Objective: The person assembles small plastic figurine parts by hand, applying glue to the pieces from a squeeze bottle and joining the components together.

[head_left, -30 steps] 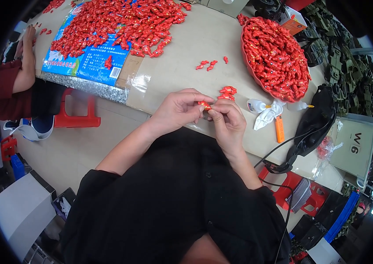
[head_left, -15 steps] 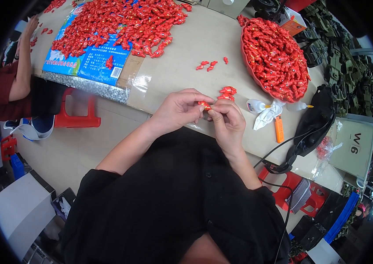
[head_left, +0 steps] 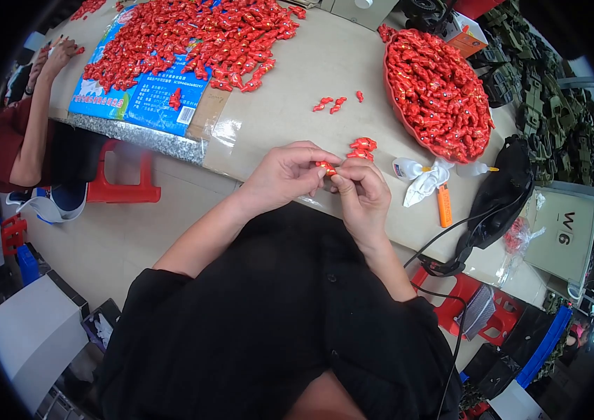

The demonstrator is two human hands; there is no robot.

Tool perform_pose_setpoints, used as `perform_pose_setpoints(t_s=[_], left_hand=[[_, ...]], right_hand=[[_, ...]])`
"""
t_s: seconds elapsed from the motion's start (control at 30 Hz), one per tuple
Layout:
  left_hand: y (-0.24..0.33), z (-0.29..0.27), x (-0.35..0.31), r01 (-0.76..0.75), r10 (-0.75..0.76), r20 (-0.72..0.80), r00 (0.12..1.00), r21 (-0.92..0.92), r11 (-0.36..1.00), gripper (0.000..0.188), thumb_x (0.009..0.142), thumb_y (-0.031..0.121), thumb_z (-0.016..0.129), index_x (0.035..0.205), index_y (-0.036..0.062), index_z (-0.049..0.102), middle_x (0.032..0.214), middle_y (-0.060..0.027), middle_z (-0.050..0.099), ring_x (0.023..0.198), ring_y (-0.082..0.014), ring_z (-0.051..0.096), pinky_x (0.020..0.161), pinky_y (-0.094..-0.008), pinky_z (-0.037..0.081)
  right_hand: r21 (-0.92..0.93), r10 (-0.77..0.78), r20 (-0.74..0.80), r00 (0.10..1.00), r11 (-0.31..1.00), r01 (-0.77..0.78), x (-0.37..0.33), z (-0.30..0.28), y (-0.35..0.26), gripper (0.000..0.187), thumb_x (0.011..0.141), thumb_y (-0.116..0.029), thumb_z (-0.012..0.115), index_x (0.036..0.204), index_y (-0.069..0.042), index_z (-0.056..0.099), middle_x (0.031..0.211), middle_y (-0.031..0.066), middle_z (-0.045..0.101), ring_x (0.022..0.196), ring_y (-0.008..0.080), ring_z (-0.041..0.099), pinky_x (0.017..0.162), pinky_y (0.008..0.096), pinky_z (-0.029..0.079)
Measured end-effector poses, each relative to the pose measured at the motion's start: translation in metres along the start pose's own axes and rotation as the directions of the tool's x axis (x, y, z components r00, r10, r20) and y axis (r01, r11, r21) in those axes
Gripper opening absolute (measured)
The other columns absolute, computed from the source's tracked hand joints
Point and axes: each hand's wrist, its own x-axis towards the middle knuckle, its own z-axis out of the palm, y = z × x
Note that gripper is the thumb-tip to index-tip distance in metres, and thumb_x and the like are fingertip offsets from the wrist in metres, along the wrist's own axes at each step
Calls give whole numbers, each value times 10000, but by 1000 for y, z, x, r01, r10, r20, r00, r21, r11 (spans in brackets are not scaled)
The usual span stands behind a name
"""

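Observation:
Between both hands, at the table's near edge, I hold a small glossy red piece (head_left: 326,166) with gold marks; its exact kind is too small to make out. The thumb and fingers of my left hand (head_left: 288,171) pinch its left end. My right hand (head_left: 364,190) grips its right end, with thumb and forefinger pressed together. Just beyond the right hand lie a few similar red pieces (head_left: 362,146). Three more loose ones (head_left: 338,104) are scattered farther up the table.
A red scalloped basin (head_left: 396,106) heaped with red pieces stands at right. Near it lie a white squeeze bottle (head_left: 405,169), a crumpled tissue (head_left: 423,187), an orange stick-shaped object (head_left: 445,206) and a black bag (head_left: 503,183). Another heap covers a blue printed sheet (head_left: 160,105). Far left, a co-worker's hand (head_left: 61,54).
My hands and the red piece hold almost the same pose. At far left the co-worker's arm has shifted right over the table, a red piece by the fingers.

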Motion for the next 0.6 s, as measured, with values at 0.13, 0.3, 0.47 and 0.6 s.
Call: perform_pose_setpoints(t_s=[0.13,0.3,0.47,0.6], left_hand=[[1,0,0,13,-13,-4,1000,6,1000,232,815,-12,463,1026,-1,559,877,-33,480,682,-60,527,578,-184,459],[-1,0,0,-5,5,-8,1000,7,1000,235,817,-7,465,1034,2,555,881,-31,476,671,-54,517,571,-184,453],[0,4,-1,-6,7,-17,1000,31,999,236,822,-18,471,1046,-13,545,876,-37,482,657,-57,515,556,-188,461],[-2,4,-1,-35,37,-25,999,50,998,249,812,-26,484,1054,-12,539,868,-29,472,648,-49,509,558,-185,460]], right_hand=[[6,3,-1,1000,1000,-3,0,0,2,33,765,59,551,778,36,532,807,77,510,622,95,510,530,199,440],[18,20,-8,1000,1000,-20,1,0,1,28,768,57,550,777,39,530,814,76,499,624,94,511,530,198,445],[42,31,-23,999,999,-30,0,1,2,24,770,56,547,774,43,527,819,75,488,626,93,512,532,198,449],[67,45,-25,999,997,-43,0,1,2,24,771,59,543,774,44,525,823,75,486,626,92,512,531,196,449]])
